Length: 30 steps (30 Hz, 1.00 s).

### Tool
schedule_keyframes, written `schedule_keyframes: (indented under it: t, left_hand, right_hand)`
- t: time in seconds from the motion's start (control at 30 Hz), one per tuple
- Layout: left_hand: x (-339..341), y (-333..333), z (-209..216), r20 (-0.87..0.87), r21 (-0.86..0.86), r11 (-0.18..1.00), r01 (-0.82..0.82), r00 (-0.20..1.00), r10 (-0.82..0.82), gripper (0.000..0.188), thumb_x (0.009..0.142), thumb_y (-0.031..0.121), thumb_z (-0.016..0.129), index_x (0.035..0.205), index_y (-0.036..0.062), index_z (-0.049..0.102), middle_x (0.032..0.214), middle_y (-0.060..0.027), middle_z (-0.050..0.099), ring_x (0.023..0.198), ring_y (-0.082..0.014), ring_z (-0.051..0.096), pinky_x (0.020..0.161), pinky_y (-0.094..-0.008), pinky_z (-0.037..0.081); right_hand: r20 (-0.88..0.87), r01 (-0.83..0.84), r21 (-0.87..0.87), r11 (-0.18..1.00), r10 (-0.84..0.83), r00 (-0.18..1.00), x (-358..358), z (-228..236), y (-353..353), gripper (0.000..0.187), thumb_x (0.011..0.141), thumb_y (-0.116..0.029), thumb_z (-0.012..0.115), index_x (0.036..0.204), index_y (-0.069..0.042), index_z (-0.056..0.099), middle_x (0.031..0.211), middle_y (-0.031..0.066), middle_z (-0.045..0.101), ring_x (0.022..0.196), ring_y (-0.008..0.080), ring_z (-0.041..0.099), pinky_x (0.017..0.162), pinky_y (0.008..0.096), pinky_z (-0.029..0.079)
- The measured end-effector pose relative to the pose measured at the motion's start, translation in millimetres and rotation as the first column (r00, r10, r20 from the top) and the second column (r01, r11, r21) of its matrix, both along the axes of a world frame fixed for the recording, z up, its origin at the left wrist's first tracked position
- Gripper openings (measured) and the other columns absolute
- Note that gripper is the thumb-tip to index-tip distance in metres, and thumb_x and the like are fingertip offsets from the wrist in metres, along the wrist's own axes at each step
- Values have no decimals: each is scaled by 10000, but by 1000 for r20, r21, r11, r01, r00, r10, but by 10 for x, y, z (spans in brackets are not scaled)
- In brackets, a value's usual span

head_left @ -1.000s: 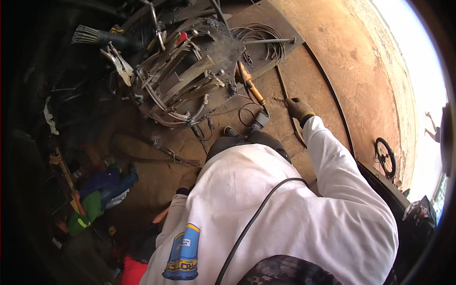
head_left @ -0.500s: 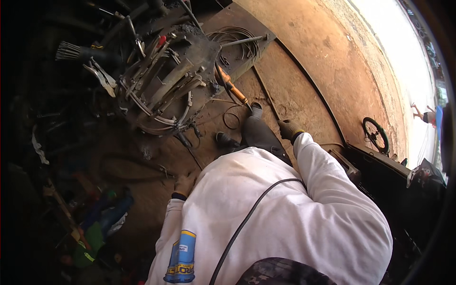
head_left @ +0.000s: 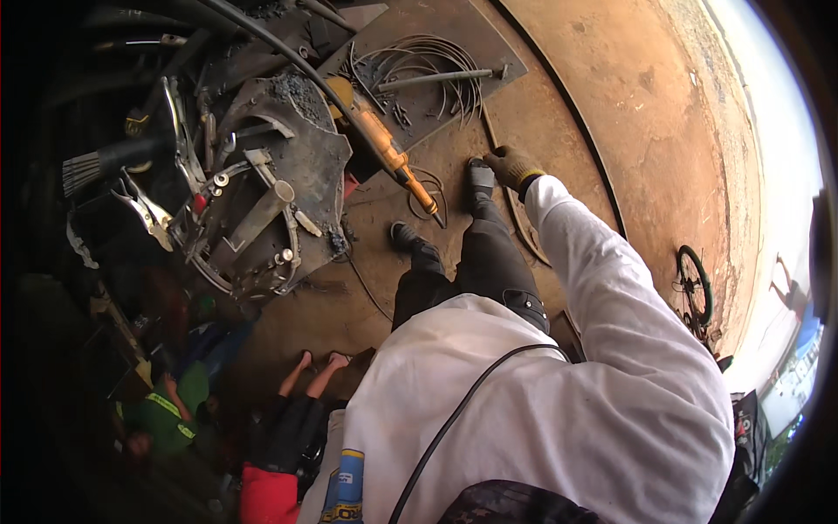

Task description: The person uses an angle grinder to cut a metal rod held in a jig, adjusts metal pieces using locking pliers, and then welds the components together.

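My right hand (head_left: 511,166), in an olive work glove, reaches down to the rusty steel floor (head_left: 611,105) just right of my right shoe (head_left: 478,175). Its fingers are curled at a thin curved metal rod (head_left: 524,240) that lies along the floor. My white jacket sleeve (head_left: 611,297) and dark trousers (head_left: 489,262) fill the middle. A yellow-handled tool (head_left: 393,157) lies just left of my shoes. At the lower left a dark glove-like shape (head_left: 288,432) sits beside my jacket; I cannot tell whether it is my left hand.
A heap of scrap metal parts (head_left: 262,201), pliers (head_left: 144,210) and a wire brush (head_left: 96,162) lies at the left. Coiled wire (head_left: 428,65) rests on a steel plate at the top. Another person in green (head_left: 166,410) crouches lower left. A bicycle (head_left: 698,288) stands at the right.
The view has swung so the scrap heap sits further left and my legs and shoes show. My right hand stays low at the rod beside my shoe.
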<state>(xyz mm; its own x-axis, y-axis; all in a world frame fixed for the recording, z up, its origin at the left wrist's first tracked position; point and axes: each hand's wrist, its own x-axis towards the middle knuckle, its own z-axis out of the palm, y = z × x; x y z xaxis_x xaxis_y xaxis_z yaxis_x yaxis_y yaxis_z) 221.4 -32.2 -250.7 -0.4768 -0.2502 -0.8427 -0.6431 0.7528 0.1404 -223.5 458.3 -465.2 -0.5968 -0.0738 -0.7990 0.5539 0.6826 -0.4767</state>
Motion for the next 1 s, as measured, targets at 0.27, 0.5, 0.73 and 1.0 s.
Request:
schedule_keyframes:
  t: [0.27, 0.5, 0.73, 1.0]
  left_hand:
    - [-130, 797, 329, 22, -14, 1000, -26, 999, 26, 330, 960, 262, 611, 1222, 76, 687, 1280, -171, 666, 1190, -360, 623, 992, -412, 509]
    - [-69, 1224, 415, 29, 0, 999, -32, 999, 32, 320, 961, 248, 609, 1221, 78, 684, 1285, -171, 661, 1190, -361, 622, 990, -414, 511]
    - [20, 1534, 519, 41, 10, 999, -41, 998, 41, 309, 962, 233, 607, 1220, 79, 681, 1291, -172, 656, 1189, -362, 621, 988, -417, 513]
    - [54, 1922, 588, 13, 26, 998, -53, 999, 52, 299, 963, 217, 605, 1219, 81, 678, 1297, -173, 651, 1189, -363, 620, 986, -419, 516]
  right_hand:
    - [-245, -223, -110, 968, 191, 951, -941, 216, -699, 487, 929, -446, 574, 1211, -73, 709, 1204, 196, 700, 1167, 362, 645, 1015, 428, 483]
    - [-431, -408, -69, 910, 342, 835, -1553, 387, -1578, 330, 956, -233, 544, 1214, -116, 713, 1240, 193, 680, 1198, 356, 627, 1018, 440, 489]
    - [-223, -615, 89, 783, 618, 754, -1984, 440, -2095, 323, 940, -207, 571, 1204, -103, 724, 1255, 160, 688, 1181, 340, 656, 968, 437, 538]
    - [-185, -552, 163, 818, 575, 797, -2202, -26, -2453, 464, 855, -501, 693, 1180, -176, 752, 1250, 123, 703, 1197, 312, 656, 971, 458, 527]
